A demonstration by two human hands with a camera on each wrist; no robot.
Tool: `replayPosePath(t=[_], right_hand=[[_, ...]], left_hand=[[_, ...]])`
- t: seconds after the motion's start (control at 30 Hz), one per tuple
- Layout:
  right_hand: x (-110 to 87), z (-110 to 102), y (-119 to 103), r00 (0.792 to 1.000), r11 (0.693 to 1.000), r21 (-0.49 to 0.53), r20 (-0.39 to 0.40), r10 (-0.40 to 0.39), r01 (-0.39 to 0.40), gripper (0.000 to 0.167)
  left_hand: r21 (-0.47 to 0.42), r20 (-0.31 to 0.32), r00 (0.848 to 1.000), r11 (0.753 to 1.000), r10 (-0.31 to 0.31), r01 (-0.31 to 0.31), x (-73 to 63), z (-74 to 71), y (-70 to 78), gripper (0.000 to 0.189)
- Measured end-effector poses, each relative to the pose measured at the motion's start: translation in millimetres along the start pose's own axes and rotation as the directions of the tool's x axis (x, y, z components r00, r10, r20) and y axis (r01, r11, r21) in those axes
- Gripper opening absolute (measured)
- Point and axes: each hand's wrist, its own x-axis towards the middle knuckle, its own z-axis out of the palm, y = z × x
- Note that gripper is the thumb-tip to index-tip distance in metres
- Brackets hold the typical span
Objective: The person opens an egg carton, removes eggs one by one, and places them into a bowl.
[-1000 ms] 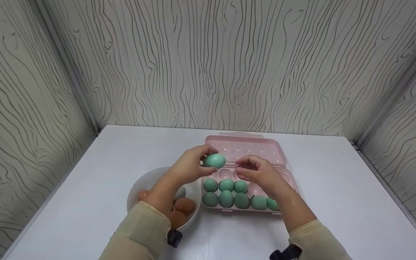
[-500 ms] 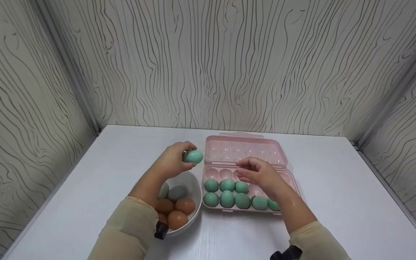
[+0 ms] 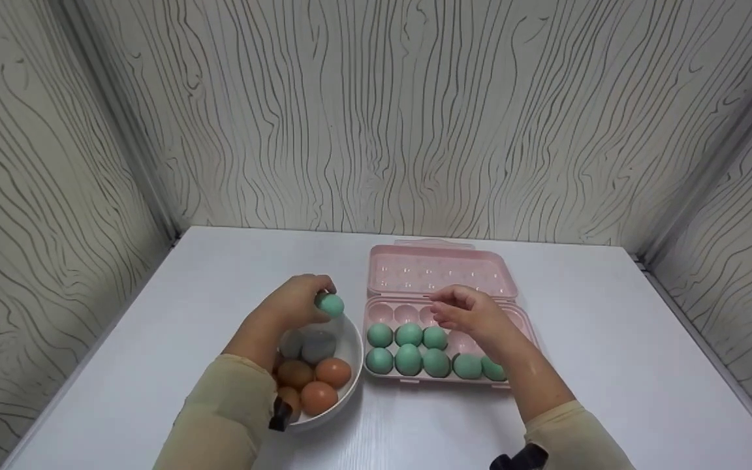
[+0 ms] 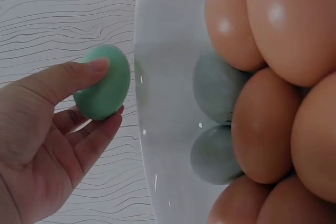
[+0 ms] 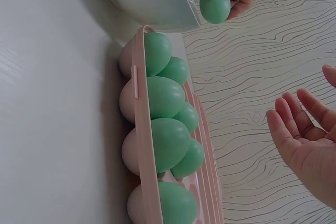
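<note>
A second ago the green egg (image 3: 331,305) was in front of the open pink egg box (image 3: 441,269), as the head camera sees it; now it is farther left and lower, by the far rim of the white bowl (image 3: 352,346). The right wrist view shows it just above rim level, apart from the bowl. The left hand (image 3: 294,301) has carried it there, and more of the brown eggs (image 3: 333,373) and grey eggs (image 3: 318,346) in the bowl now show. The right hand (image 3: 477,316) has hardly moved.

The left hand reaches over the bowl with its fingers gripping the egg, thumb on one side and fingertips on the other. The right hand hangs above the box, its fingers loosely bent and parted from the thumb, holding nothing. Below it, green eggs (image 3: 408,359) sit in the box's cups on the worktop (image 3: 611,352)
</note>
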Motion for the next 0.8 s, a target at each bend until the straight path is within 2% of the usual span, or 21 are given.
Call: replayPosePath(t=[0.2,0.4,0.63,0.8], right_hand=[[0.9,-2,1,1.000,1.000,0.009,0.018,-0.024,0.024,0.037],[-0.5,-3,0,1.000,1.000,-0.014,0.004,-0.002,0.002,0.036],[-0.4,-3,0,1.000,1.000,-0.016,0.001,0.001,-0.001,0.039],[-0.8,-4,0,1.000,1.000,-0.024,0.009,-0.005,0.005,0.035]], left_hand=[[0.016,0.043,0.998,0.999,-0.035,0.035,-2.2,2.8,-8.8,0.030],[-0.014,0.074,0.993,0.995,-0.093,0.094,-5.1,5.6,-16.1,0.025],[-0.005,0.101,0.975,0.980,-0.199,0.200,-4.2,6.8,-15.2,0.028],[-0.031,0.107,0.964,0.968,-0.243,0.247,-6.4,6.2,-13.8,0.027]])
